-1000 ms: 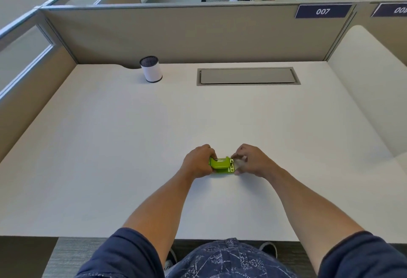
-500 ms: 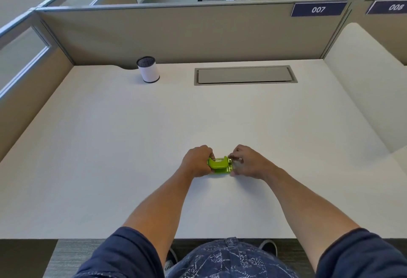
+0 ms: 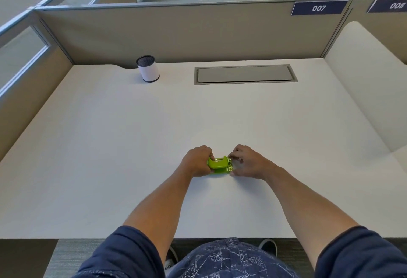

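A small lime-green device (image 3: 219,164), perhaps a hole punch or tape dispenser, sits on the white desk (image 3: 132,145) near its front middle. My left hand (image 3: 197,161) grips the device's left end with curled fingers. My right hand (image 3: 248,163) is at the right end, its fingertips pinching the metal edge there. Whatever lies between the right fingers is too small to make out.
A white cylindrical pen holder (image 3: 148,68) with a dark rim stands at the back left. A grey cable hatch (image 3: 245,74) is set into the desk at the back middle. Beige partitions (image 3: 176,33) wall the desk at the back and on both sides.
Both hands stay on the green device. The right fingers have shifted slightly at its right end, and the view has tilted a little.
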